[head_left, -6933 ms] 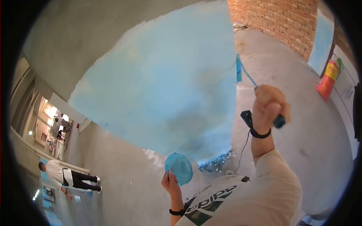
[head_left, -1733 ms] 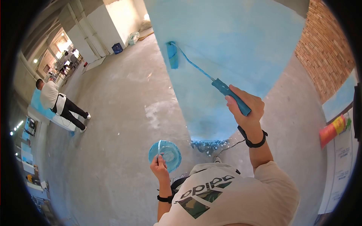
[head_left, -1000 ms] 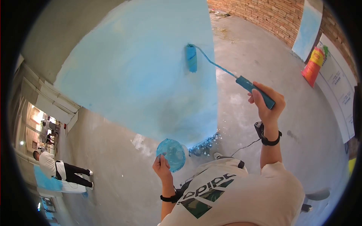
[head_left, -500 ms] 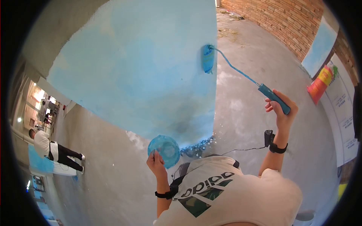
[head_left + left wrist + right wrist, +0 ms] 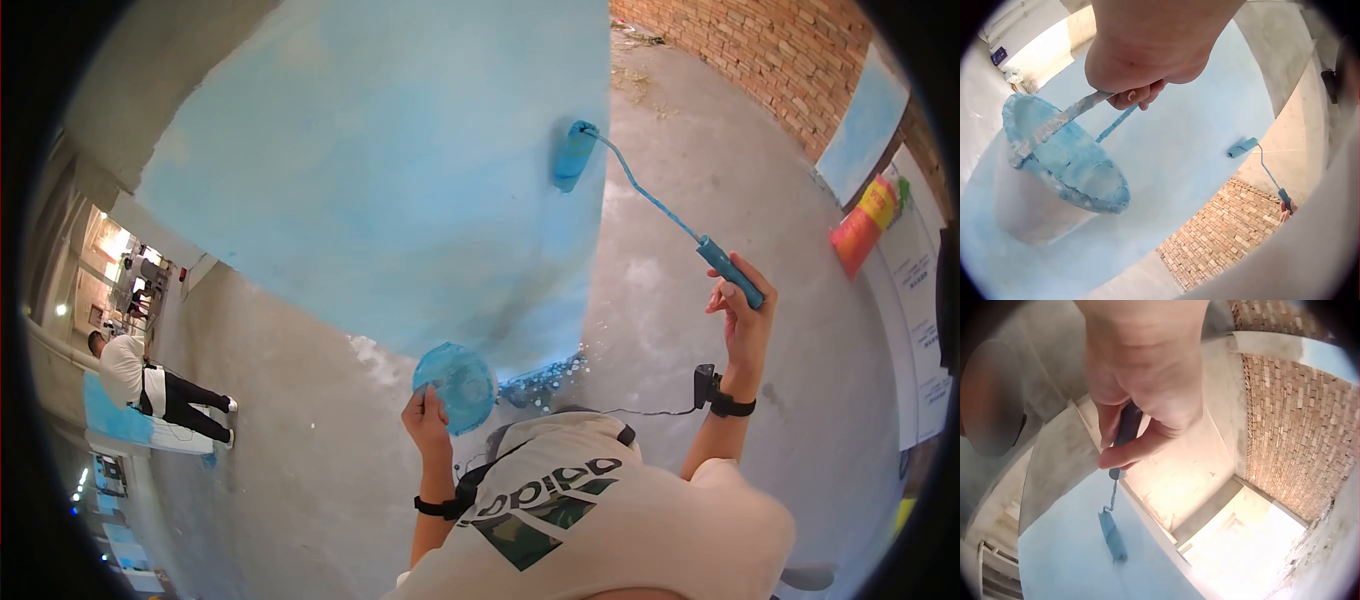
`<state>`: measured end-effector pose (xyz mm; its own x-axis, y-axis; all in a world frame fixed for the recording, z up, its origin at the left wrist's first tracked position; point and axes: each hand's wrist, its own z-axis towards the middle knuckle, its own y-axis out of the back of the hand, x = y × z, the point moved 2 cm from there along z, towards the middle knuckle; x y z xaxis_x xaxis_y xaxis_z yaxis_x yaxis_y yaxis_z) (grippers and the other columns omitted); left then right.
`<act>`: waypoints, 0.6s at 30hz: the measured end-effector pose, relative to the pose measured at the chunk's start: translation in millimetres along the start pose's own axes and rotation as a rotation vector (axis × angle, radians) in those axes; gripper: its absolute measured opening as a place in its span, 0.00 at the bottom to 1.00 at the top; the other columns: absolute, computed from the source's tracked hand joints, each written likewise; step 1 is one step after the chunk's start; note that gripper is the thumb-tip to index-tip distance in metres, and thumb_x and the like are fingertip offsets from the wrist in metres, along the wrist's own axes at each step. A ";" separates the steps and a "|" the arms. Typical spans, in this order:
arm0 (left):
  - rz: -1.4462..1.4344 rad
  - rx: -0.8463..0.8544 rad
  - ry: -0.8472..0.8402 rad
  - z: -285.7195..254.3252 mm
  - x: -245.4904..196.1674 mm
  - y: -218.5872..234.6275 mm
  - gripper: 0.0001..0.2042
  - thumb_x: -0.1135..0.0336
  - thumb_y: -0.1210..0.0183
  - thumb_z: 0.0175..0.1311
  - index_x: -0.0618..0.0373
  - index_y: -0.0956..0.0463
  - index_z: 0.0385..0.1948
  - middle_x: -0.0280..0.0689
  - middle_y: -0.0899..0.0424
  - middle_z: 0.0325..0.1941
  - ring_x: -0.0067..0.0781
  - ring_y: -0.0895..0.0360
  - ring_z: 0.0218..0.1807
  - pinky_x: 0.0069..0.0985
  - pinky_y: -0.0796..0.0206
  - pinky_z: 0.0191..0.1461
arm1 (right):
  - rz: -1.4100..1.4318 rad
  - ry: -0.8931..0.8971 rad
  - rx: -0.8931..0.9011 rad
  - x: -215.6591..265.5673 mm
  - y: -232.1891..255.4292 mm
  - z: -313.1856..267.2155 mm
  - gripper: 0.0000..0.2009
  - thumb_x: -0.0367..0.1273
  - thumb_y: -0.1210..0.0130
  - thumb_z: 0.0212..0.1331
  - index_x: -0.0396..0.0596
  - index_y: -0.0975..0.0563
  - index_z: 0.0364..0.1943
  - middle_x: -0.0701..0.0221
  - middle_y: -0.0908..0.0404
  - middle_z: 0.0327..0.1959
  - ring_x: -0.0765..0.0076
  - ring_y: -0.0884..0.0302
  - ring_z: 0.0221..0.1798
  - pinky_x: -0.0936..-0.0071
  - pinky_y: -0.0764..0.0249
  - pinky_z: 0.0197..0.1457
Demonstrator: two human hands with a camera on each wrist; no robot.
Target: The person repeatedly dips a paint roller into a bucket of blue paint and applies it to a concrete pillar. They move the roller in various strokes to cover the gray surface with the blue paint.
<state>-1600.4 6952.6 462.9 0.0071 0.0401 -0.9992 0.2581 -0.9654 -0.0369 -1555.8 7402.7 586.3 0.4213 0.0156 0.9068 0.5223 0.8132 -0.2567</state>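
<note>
- Change: over the last second the paint roller (image 5: 575, 158) has gone from further in to just beside the right edge of the blue wall (image 5: 390, 190), and now leans, top end rightward, in the head view.
- Right hand (image 5: 746, 318): grasping the roller grip (image 5: 730, 272). No change there. Wall contact: can't confirm; roller is on or very near the surface.
- Left hand (image 5: 428, 420): fingers hooked round the handle (image 5: 1060, 123) of the bucket (image 5: 1032, 206). Bucket still hangs low in front of the wall.
- Bucket inside is coated blue; paint depth unclear.
- My read: work is now on the right edge strip. Roller overrunning the edge is the likely risk; bucket looks close enough for a reload.
</note>
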 end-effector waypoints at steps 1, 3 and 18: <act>-0.006 0.013 0.014 0.6 -0.1 4.9 0.12 0.67 0.47 0.73 0.68 0.20 0.38 0.24 0.38 0.15 0.12 0.45 0.17 0.17 0.55 0.21 | -0.003 0.002 -0.016 -1.0 -8.0 -4.9 0.19 0.25 0.41 0.57 0.33 0.23 0.54 0.52 0.16 0.38 0.72 0.22 0.25 0.80 0.23 0.27; -0.026 0.008 0.023 4.2 -0.4 21.2 0.12 0.67 0.47 0.73 0.68 0.20 0.38 0.24 0.38 0.15 0.12 0.45 0.17 0.17 0.55 0.21 | -0.004 0.011 -0.011 2.4 -29.3 -10.9 0.19 0.24 0.41 0.57 0.33 0.23 0.54 0.53 0.16 0.37 0.73 0.23 0.24 0.80 0.23 0.27; -0.082 -0.167 0.062 -28.4 19.5 137.4 0.11 0.67 0.47 0.72 0.63 0.18 0.36 0.22 0.37 0.15 0.09 0.45 0.17 0.15 0.58 0.19 | -0.557 0.306 0.189 47.7 -176.4 -49.0 0.13 0.26 0.36 0.57 0.37 0.17 0.47 0.74 0.19 0.28 0.85 0.30 0.28 0.86 0.35 0.32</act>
<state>-1537.3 6828.0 438.9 0.0374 0.1378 -0.9897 0.4171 -0.9022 -0.1099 -1591.5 7231.5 658.4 0.3319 -0.5801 0.7439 0.5958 0.7403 0.3115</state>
